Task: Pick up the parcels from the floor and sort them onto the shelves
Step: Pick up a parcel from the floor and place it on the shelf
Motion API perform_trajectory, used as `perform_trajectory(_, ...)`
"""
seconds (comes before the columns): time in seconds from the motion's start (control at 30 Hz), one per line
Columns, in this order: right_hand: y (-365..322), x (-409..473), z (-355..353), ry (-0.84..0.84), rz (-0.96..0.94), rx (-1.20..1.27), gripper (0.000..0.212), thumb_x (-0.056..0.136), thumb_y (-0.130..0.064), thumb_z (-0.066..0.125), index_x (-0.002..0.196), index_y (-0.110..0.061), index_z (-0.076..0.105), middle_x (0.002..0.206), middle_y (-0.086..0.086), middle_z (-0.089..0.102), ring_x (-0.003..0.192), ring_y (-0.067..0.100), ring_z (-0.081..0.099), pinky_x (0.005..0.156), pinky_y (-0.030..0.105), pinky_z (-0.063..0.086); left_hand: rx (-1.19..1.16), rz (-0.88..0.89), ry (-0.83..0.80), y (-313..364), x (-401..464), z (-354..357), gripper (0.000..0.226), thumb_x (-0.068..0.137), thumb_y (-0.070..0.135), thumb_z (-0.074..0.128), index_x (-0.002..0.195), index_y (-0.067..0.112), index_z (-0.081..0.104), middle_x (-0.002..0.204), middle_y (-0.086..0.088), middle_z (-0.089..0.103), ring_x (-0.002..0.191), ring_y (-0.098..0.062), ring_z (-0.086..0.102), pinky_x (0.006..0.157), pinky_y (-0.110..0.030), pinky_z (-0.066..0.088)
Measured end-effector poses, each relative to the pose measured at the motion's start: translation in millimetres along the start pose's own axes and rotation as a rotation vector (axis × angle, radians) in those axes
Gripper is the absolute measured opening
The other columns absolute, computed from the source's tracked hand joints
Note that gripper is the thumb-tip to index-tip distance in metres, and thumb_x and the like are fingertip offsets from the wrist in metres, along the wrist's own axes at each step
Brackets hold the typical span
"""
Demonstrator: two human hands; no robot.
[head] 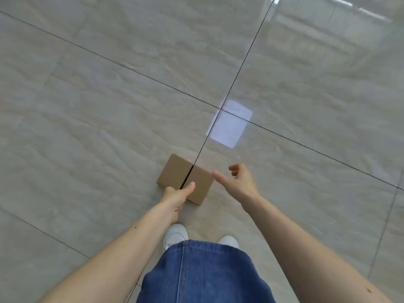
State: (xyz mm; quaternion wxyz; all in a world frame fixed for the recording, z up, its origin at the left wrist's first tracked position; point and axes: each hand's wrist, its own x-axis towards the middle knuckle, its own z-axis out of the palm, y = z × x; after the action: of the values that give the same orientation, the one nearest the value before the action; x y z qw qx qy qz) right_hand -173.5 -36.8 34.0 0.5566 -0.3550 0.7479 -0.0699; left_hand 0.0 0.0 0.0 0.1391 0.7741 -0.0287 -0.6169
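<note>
With only the left hand (175, 196) pinching the near edge of the box (185, 178) just off the floor (87, 106), and the right hand (237, 179) loose beside it, it could tip and drop.

Glossy grey tiled floor (109, 106), dark grout lines crossing, bright window reflection (230, 123), cardboard box (175, 173) near the joint, two white shoes (176, 234) just beside it

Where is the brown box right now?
The cardboard box sits low in the middle of the head view, gripped by the left hand, with the right hand just beside it and white shoes below.
</note>
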Motion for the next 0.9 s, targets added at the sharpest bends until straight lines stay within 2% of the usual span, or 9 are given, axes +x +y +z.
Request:
perform_trajectory(0.2,36.0,74.4,41.7,-0.079,0.016,-0.062,0.073,0.082,-0.047,0.076,0.14,-0.016,0.045,0.145,0.009,0.045,0.129,0.023,0.049,0.092,0.029,0.04,-0.058,-0.129,0.0,-13.2,86.8,17.6,0.107,0.077,0.04,0.081,0.156,0.01,0.015,0.164,-0.014,0.021,0.151,-0.034,0.018,0.12,-0.049,0.018)
perform_trajectory(0.37,56.1,118.4,68.0,-0.118,-0.037,-0.117,0.071,0.087,-0.044,0.071,0.147,-0.022,0.042,0.151,0.008,0.041,0.134,0.025,0.047,0.097,0.03,0.043,-0.131,-0.235,0.017,-24.4,127.9,30.3,0.106,0.067,0.047,0.086,0.152,0.013,0.032,0.161,-0.013,0.029,0.146,-0.037,0.029,0.116,-0.053,0.03)
perform_trajectory(0.43,59.9,130.9,76.7,-0.136,-0.043,-0.138,0.069,0.088,-0.046,0.069,0.147,-0.023,0.043,0.15,0.009,0.044,0.129,0.028,0.052,0.101,0.042,0.05,-0.146,-0.256,0.0,-25.9,135.4,34.7,0.109,0.051,0.052,0.093,0.142,0.014,0.048,0.147,-0.01,0.052,0.129,-0.031,0.053,0.107,-0.047,0.043)
perform_trajectory(0.47,61.3,135.8,79.4,-0.138,-0.04,-0.148,0.066,0.088,-0.046,0.068,0.146,-0.022,0.046,0.147,0.009,0.047,0.125,0.029,0.055,0.1,0.045,0.051,-0.163,-0.254,-0.006,-26.3,139.0,36.0,0.093,0.056,0.049,0.092,0.134,0.012,0.055,0.133,-0.009,0.063,0.114,-0.028,0.062,0.1,-0.042,0.047)
perform_trajectory(0.53,63.7,144.1,83.8,-0.13,-0.029,-0.153,0.059,0.09,-0.044,0.067,0.141,-0.018,0.054,0.135,0.01,0.057,0.114,0.027,0.059,0.098,0.042,0.052,-0.175,-0.24,0.007,-24.6,140.2,38.3,0.056,0.077,0.039,0.082,0.119,0.009,0.062,0.11,-0.01,0.071,0.088,-0.024,0.067,0.082,-0.035,0.05)
perform_trajectory(0.63,66.3,147.8,85.3,-0.113,-0.012,-0.11,0.049,0.092,-0.04,0.066,0.132,-0.012,0.06,0.124,0.009,0.061,0.107,0.029,0.06,0.088,0.04,0.052,-0.159,-0.236,-0.037,-22.4,140.8,43.0,0.04,0.084,0.036,0.076,0.11,0.007,0.066,0.092,-0.011,0.072,0.073,-0.022,0.067,0.066,-0.032,0.052)
perform_trajectory(0.73,65.0,142.6,79.3,-0.078,-0.021,-0.071,0.039,0.091,-0.038,0.067,0.121,-0.014,0.063,0.106,0.004,0.059,0.098,0.027,0.06,0.077,0.033,0.049,-0.192,-0.252,-0.069,-19.8,131.4,46.7,0.028,0.088,0.034,0.072,0.095,0.007,0.065,0.087,-0.011,0.07,0.08,-0.025,0.067,0.085,-0.037,0.055)
perform_trajectory(0.8,62.4,135.6,69.9,-0.057,-0.026,-0.022,0.029,0.09,-0.04,0.067,0.107,-0.018,0.063,0.094,0.0,0.058,0.087,0.024,0.056,0.072,0.034,0.047,-0.222,-0.256,-0.096,-15.9,116.2,49.3,0.032,0.088,0.036,0.071,0.098,0.007,0.066,0.095,-0.013,0.072,0.093,-0.028,0.068,0.101,-0.043,0.051)
perform_trajectory(0.9,52.2,114.6,51.7,-0.009,-0.035,0.087,0.025,0.09,-0.044,0.065,0.087,-0.02,0.059,0.081,-0.007,0.058,0.083,0.022,0.057,0.075,0.043,0.052,-0.27,-0.224,-0.096,-4.5,86.0,52.5,0.046,0.086,0.046,0.07,0.11,0.007,0.067,0.1,-0.014,0.074,0.089,-0.028,0.071,0.099,-0.046,0.053)
